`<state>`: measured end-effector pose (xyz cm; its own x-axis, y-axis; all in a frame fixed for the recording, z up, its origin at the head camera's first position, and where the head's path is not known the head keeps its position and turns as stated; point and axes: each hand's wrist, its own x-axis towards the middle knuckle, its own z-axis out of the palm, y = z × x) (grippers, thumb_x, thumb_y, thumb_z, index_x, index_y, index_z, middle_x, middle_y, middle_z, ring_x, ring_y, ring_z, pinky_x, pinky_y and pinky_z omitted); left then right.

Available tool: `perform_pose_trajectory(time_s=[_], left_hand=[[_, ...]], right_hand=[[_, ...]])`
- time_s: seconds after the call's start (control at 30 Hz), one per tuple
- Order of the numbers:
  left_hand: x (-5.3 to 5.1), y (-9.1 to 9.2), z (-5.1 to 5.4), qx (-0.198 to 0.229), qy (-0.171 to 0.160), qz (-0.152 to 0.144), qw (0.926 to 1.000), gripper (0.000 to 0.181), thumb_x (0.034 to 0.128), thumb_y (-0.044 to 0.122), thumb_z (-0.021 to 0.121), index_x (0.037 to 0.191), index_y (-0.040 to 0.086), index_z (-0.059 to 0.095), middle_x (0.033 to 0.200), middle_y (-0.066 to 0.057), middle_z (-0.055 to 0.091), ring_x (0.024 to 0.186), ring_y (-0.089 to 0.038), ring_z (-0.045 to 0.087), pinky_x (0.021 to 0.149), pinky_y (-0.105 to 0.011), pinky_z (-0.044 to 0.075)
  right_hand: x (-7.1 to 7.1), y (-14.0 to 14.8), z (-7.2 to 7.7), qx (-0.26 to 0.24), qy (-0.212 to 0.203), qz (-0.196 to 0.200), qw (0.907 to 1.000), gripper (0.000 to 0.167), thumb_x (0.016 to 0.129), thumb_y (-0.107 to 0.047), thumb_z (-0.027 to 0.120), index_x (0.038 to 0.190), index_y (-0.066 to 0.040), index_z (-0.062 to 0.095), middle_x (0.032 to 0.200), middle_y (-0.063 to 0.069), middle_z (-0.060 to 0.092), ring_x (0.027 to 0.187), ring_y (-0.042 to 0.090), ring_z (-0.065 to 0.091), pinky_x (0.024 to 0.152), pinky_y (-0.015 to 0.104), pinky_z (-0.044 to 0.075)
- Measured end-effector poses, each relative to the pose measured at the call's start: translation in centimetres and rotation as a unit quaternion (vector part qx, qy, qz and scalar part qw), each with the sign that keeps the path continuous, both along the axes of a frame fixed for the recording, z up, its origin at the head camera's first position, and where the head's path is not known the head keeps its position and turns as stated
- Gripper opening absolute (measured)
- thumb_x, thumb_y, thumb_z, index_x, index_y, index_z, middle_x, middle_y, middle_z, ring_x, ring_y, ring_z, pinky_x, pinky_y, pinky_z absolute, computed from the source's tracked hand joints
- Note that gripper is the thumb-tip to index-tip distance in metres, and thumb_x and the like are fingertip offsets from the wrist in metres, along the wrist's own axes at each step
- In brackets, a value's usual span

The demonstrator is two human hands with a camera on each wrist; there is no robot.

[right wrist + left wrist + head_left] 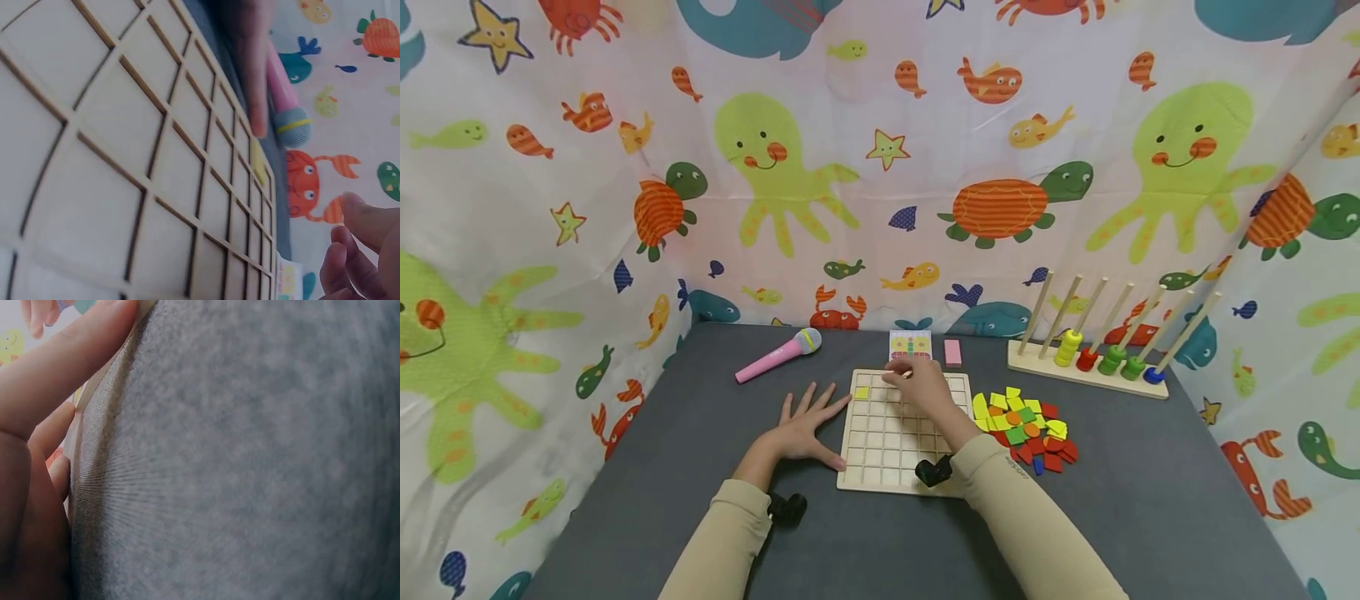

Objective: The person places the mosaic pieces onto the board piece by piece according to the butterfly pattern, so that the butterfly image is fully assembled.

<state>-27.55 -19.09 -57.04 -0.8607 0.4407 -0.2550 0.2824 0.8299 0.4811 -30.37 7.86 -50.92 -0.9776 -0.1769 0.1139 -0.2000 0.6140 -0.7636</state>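
A pale wooden grid board [876,454] lies on the dark table, with one yellow square tile [862,392] in a cell near its upper left corner. My left hand [801,433] rests spread beside the board; its thumb [75,356] touches the left edge and the index fingertip reaches the rim higher up. Over the far part of the board hovers my right hand [921,387], fingers loosely bent. In the right wrist view its thumb and fingertips [362,219] show nothing between them. Just behind that hand stands a small pattern card [910,340], partly covered.
Right of the board lies a pile of coloured tiles [1018,425], yellow, red, green, orange and blue. Farther back are a pink microphone toy [775,357], a pink block [952,353] and a peg stand [1090,375] with coloured rings. A sea-animal curtain [880,208] hangs behind.
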Motion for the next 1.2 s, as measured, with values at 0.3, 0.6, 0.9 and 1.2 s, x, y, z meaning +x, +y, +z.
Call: perform_pose_trajectory(time_s=[0.3,0.6,0.9,1.2], left_hand=[[-0.1,-0.1,-0.5,0.01,-0.002,0.008,0.9999,0.13,0.0527,0.085,0.077,0.159,0.049,0.011,0.171,0.009,-0.007,0.155,-0.028,-0.023,0.115,-0.064,-0.023],[-0.1,-0.2,-0.5,0.007,-0.001,0.009,0.9999,0.13,0.0527,0.086,0.076,0.158,0.052,0.008,0.17,0.01,-0.008,0.154,-0.025,-0.024,0.114,-0.063,-0.025],[0.1,0.0,-0.2,0.01,-0.009,0.015,0.9998,0.129,0.0521,0.086,0.076,0.157,0.054,0.008,0.17,0.011,-0.008,0.154,-0.024,-0.024,0.114,-0.062,-0.026],[-0.1,-0.2,-0.4,0.01,-0.006,0.011,0.9999,0.13,0.0514,0.086,0.076,0.158,0.052,0.01,0.17,0.011,-0.008,0.154,-0.025,-0.024,0.115,-0.063,-0.025]], right_hand=[[0.8,3.4,0.4,-0.017,0.005,-0.022,0.9996,0.023,0.093,-0.027,0.075,0.109,-0.011,0.076,0.102,0.004,0.074,0.089,0.02,0.066,0.078,0.037,0.057],[1.9,7.0,0.3,-0.016,0.007,-0.047,0.9987,0.033,0.094,-0.03,0.074,0.12,-0.01,0.073,0.102,0.008,0.074,0.091,0.024,0.067,0.082,0.04,0.058],[2.3,10.0,-0.1,-0.004,-0.024,-0.078,0.9966,0.038,0.095,-0.032,0.072,0.126,-0.011,0.07,0.106,0.009,0.071,0.094,0.025,0.065,0.082,0.037,0.057],[2.8,13.0,-0.9,0.014,-0.031,-0.097,0.9947,0.034,0.096,-0.027,0.071,0.124,-0.009,0.07,0.109,0.012,0.071,0.097,0.028,0.068,0.08,0.039,0.06]])
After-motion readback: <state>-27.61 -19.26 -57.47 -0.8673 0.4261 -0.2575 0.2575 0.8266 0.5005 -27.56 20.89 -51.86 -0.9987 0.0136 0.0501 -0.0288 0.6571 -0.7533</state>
